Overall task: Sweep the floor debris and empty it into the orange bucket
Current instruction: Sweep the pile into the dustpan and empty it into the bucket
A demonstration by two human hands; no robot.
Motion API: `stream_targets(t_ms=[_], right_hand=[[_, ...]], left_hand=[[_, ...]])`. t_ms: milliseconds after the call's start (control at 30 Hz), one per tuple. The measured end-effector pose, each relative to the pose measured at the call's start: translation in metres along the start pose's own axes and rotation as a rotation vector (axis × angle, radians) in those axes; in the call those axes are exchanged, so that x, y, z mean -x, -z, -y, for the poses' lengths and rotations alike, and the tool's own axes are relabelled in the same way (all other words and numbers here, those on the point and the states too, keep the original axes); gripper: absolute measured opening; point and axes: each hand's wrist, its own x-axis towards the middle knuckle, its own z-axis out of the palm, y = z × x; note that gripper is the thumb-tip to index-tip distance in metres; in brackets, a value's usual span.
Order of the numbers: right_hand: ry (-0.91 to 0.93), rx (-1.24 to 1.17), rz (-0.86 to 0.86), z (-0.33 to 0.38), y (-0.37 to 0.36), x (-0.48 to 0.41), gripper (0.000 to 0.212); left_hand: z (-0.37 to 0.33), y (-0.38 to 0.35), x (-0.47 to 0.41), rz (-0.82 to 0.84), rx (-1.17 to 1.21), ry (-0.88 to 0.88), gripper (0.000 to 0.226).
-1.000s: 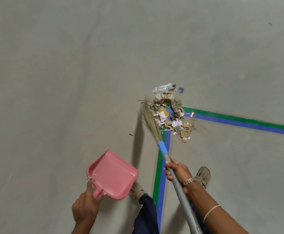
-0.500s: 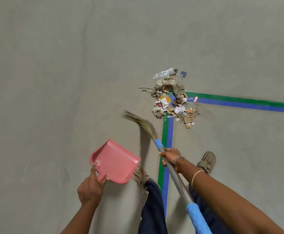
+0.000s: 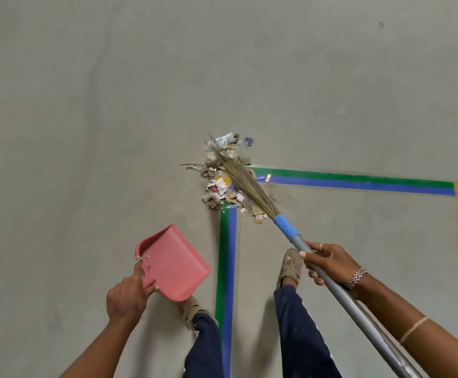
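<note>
The right hand (image 3: 328, 261) curled tightly round the broom (image 3: 286, 227) shaft, bristles reaching toward 11 o'clock across the debris pile (image 3: 218, 184). At 9 o'clock, the left hand (image 3: 127, 296) gripped the pink dustpan (image 3: 174, 264) handle, the pan held clear of the floor.

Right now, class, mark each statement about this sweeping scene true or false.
1. The left hand holds the pink plastic dustpan. True.
2. The dustpan holds rubbish. False: none shows in it; the pile of paper and cardboard debris lies on the grey floor.
3. The straw bristles of the grey-handled broom lie over that pile. True.
4. The right hand holds nothing. False: it grips the broom's handle.
</note>
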Motion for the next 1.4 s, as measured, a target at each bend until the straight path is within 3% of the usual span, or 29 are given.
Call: stream_targets(t_ms=[100, 233, 400, 567, 667, 800, 967, 1133, 1400], right_hand=[[0.038, 0.093, -0.089, 0.009, 0.051, -0.039, 0.021], [0.101, 0.345, -0.197, 0.02, 0.121, -0.146, 0.027], [0.032, 0.438, -0.212, 0.044, 0.193, -0.291, 0.027], [-0.061, 0.716, -0.27, 0.054, 0.259, -0.403, 0.018], [-0.077, 0.903, -0.168, 0.05, 0.285, -0.401, 0.013], [-0.002, 0.715, -0.087, 0.033, 0.317, -0.356, 0.035], [0.078, 0.607, -0.144, 0.031, 0.349, -0.309, 0.052], [0.114, 0.608, -0.26, 0.059, 0.339, -0.378, 0.048], [0.229, 1.016, -0.272, 0.163, 0.269, -0.492, 0.035]], left_hand=[[-0.039, 0.004, -0.003, 0.003, 0.004, 0.033, 0.081], [-0.09, -0.001, 0.001, -0.004, 0.042, 0.125, 0.085], [-0.165, -0.024, 0.022, 0.032, 0.118, 0.236, 0.088], [-0.223, -0.059, 0.005, 0.158, 0.034, 0.151, 0.095], [-0.277, -0.031, 0.001, 0.104, 0.005, 0.085, 0.089], [-0.328, -0.004, -0.005, 0.139, 0.122, 0.187, 0.085], [-0.339, 0.0, -0.013, 0.152, 0.145, 0.249, 0.089], [-0.327, -0.014, -0.019, 0.14, 0.211, 0.342, 0.093], [-0.333, -0.045, -0.012, 0.082, 0.292, 0.495, 0.084]])
